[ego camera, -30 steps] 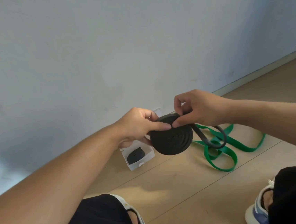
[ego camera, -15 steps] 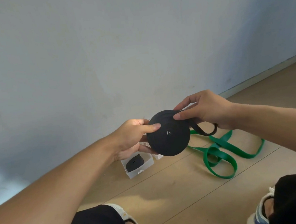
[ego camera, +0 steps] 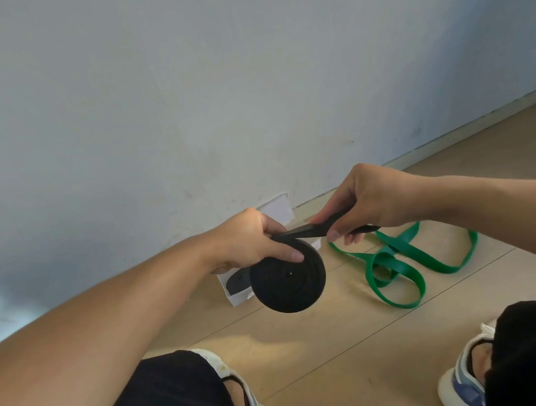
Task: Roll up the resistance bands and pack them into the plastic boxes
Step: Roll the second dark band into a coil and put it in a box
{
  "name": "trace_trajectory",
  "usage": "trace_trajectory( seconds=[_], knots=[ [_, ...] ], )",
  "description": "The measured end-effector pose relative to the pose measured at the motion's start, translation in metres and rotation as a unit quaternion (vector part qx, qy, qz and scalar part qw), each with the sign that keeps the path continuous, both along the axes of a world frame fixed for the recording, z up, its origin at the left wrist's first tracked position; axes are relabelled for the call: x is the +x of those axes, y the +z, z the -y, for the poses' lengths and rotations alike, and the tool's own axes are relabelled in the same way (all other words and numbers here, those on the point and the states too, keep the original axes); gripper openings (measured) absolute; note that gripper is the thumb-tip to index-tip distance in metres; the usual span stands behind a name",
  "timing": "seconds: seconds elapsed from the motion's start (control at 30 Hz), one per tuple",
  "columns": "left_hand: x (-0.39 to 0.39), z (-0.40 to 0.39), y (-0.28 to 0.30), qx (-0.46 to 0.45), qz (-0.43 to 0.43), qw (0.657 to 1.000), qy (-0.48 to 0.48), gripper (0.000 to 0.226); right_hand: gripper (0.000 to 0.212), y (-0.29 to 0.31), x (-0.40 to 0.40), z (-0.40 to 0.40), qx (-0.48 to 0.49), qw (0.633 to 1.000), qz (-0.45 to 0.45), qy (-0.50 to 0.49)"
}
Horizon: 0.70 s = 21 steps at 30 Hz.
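Left hand: the left hand (ego camera: 247, 240) holds the black rubber resistance band wound into a flat round coil (ego camera: 288, 277), thumb laid across the coil's near face and the other fingers curled behind it; the coil is held up off the floor, face turned toward the person.
Right hand: the right hand (ego camera: 368, 203) pinches the loose black tail of the band (ego camera: 315, 229) between thumb and fingers, the strip stretched taut from the top of the coil across to that hand.
Green band: a flat green rubber resistance band (ego camera: 397, 265) lies unrolled in loose, crossing loops on the floor, to the right of the coil and below the right hand, apart from both hands.
Near box: a small clear plastic box (ego camera: 236, 296) sits on the floor just behind the coil, partly hidden by it, with a dark rolled band (ego camera: 235, 283) inside.
Far box: a second pale plastic box (ego camera: 277, 208) shows behind the left hand, close to the wall; what is in it I cannot tell.
Floor: light wooden plank floor (ego camera: 339, 343) meeting a pale blue-grey painted wall (ego camera: 217, 93) at a light skirting strip.
Person: squatting, black shorts (ego camera: 168, 402) over both knees, white and blue trainers (ego camera: 461, 387) at the bottom edge.
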<state>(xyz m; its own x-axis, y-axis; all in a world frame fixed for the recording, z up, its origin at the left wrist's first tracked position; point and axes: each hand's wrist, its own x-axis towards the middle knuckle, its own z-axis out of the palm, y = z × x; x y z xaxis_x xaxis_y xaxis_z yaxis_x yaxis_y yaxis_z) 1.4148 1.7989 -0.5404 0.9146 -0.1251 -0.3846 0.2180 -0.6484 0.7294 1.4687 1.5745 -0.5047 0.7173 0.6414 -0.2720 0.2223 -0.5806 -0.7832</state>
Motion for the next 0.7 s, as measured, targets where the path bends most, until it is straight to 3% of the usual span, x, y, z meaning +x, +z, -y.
trace_trajectory(
  seconds=[0.17,0.3,0.37,0.57,0.7],
  knots=[
    [0.002,-0.023,-0.003,0.046,0.014,0.998,0.043,0.017,0.025,0.010,0.007,0.008,-0.001,0.999,0.031,-0.016],
    [-0.005,-0.017,0.002,-0.097,0.018,0.994,0.042,0.028,0.027,0.005,0.008,0.014,0.027,0.999,0.012,-0.029],
    [-0.006,-0.016,0.004,-0.127,0.024,0.991,0.044,0.038,0.025,0.004,0.008,0.013,0.043,0.998,0.010,-0.035],
    [-0.006,-0.008,0.010,-0.232,0.035,0.968,0.089,0.022,0.018,-0.003,0.005,0.008,0.085,0.994,0.020,-0.064],
    [-0.003,-0.006,0.012,-0.275,0.039,0.951,0.134,0.039,0.020,0.000,0.003,0.006,0.127,0.989,-0.025,-0.069]
  ],
)
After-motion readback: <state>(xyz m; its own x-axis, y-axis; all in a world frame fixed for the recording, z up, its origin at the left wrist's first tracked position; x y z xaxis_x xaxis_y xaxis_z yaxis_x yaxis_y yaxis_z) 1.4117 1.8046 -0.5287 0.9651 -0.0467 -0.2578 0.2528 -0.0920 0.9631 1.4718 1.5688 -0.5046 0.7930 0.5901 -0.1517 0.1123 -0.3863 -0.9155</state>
